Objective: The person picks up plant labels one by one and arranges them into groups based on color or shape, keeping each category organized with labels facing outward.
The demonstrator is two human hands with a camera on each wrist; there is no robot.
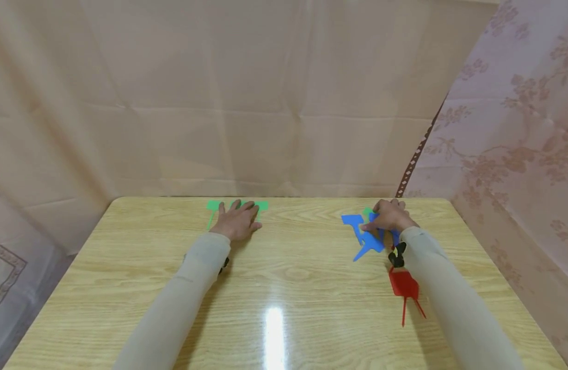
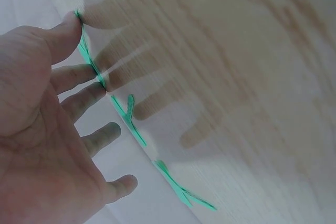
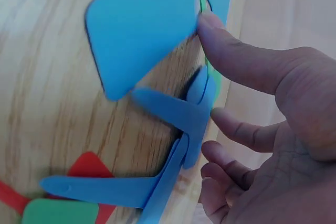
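Observation:
Flat green T-shaped plant labels (image 1: 214, 205) lie in a row along the table's back edge. My left hand (image 1: 236, 221) rests over them with fingers spread; in the left wrist view its thumb and two fingertips touch a green label (image 2: 83, 51). At the back right, my right hand (image 1: 389, 216) reaches over a loose group of blue plant labels (image 1: 371, 242). Its thumb and index finger pinch a blue label (image 3: 197, 121), partly blurred in the right wrist view. A green label (image 1: 367, 211) shows beside that thumb.
Red plant labels (image 1: 404, 283) lie on the wooden table (image 1: 302, 267) below my right wrist, stems toward me. A beige curtain (image 1: 275, 128) hangs behind the back edge. Patterned pink cloth (image 1: 519, 169) hangs along the right side.

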